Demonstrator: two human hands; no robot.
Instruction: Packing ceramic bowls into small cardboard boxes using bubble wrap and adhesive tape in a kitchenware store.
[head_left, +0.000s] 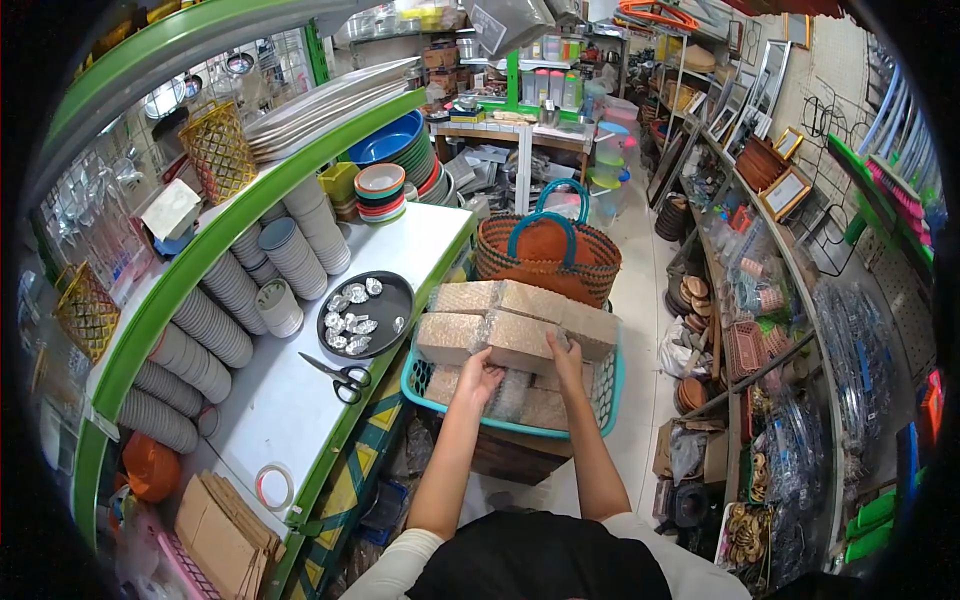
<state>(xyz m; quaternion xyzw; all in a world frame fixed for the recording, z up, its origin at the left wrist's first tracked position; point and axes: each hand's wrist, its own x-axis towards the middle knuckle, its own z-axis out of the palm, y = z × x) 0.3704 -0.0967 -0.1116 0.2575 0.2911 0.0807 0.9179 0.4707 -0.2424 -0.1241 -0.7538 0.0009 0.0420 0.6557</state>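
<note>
Between my left hand (480, 377) and my right hand (567, 360) is a brown cardboard box (519, 337) in bubble wrap. My left fingers are at its lower left corner; my right hand grips its right end. More bubble-wrapped boxes (459, 298) are stacked behind and beside it. Others, such as one wrapped box (544, 407), lie lower down in front. All of them sit in a turquoise plastic basket (616, 397) with perforated walls. The box hides part of the lower layer.
On the white shelf (259, 401) at left lie black scissors (341, 377), a tape roll (274, 487) and a dark round tray (386, 300) with small foil-like pieces. Stacked cups (292, 247) line its back. A woven bag (544, 240) stands behind the basket. Crowded racks (772, 255) run along the right.
</note>
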